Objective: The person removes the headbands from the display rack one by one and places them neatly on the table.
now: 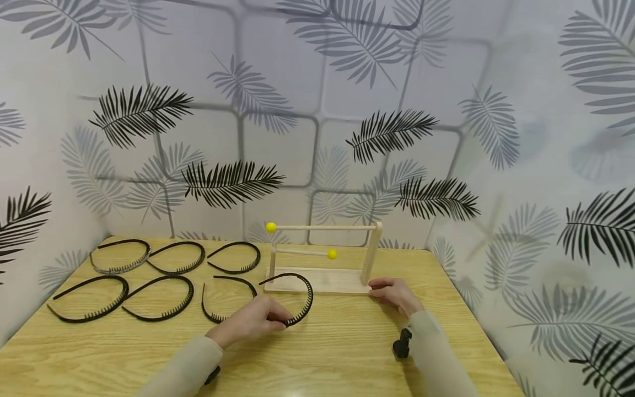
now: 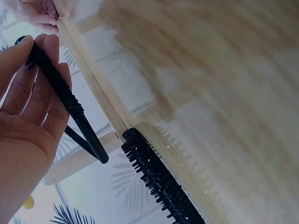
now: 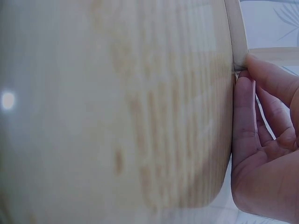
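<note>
My left hand (image 1: 254,320) pinches a black toothed headband (image 1: 310,298) between thumb and fingers, held up off the table with its loop toward the wooden stand. In the left wrist view this headband (image 2: 58,88) shows a beaded, sparkly surface. Another black headband (image 1: 238,278) lies just behind the left hand, partly hidden by it. My right hand (image 1: 395,295) is at the right front corner of the stand's pale base (image 1: 317,281). Seen from the right wrist, thumb and fingers grip the corner of that base (image 3: 238,37).
The stand has two rods on uprights, each ending in a yellow ball (image 1: 270,227). Several more black headbands (image 1: 190,292) lie in two rows on the left of the wooden table (image 1: 347,353). A leaf-patterned wall (image 1: 278,143) closes off the back and sides.
</note>
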{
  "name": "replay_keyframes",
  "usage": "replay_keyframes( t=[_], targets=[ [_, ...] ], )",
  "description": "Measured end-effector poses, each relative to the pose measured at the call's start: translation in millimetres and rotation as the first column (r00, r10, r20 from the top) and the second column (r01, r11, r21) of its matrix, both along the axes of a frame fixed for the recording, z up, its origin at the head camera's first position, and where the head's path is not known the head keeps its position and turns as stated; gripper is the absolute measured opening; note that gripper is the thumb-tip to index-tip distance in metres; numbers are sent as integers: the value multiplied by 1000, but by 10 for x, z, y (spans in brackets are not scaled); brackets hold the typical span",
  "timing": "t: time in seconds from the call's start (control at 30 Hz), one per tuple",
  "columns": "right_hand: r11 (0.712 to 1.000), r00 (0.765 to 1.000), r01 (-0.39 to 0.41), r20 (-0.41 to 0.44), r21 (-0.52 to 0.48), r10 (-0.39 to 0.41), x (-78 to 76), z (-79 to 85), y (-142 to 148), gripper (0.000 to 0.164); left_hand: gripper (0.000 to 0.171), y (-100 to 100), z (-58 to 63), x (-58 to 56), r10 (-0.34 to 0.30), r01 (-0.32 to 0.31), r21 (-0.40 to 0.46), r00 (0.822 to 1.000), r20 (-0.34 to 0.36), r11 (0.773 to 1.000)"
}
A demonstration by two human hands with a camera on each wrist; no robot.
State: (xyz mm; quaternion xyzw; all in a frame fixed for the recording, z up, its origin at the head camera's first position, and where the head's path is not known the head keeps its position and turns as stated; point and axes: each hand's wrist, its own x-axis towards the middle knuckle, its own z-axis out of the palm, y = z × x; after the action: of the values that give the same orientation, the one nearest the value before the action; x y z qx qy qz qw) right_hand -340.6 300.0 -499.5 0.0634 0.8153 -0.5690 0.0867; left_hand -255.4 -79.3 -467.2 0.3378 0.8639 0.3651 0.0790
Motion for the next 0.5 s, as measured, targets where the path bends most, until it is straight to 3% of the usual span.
replay_keyframes(
  t=[0.33, 0.5],
  targets=[
    [1000, 1000, 7, -1, -16, -7, 6, -3, 8, 36, 21, 33, -7, 8, -73, 73, 11, 997, 21, 997],
    [1000, 1000, 8, 1, 20, -8, 6, 12, 2, 35, 22, 53, -23, -10, -77, 77, -7, 997, 19, 997]
  ],
)
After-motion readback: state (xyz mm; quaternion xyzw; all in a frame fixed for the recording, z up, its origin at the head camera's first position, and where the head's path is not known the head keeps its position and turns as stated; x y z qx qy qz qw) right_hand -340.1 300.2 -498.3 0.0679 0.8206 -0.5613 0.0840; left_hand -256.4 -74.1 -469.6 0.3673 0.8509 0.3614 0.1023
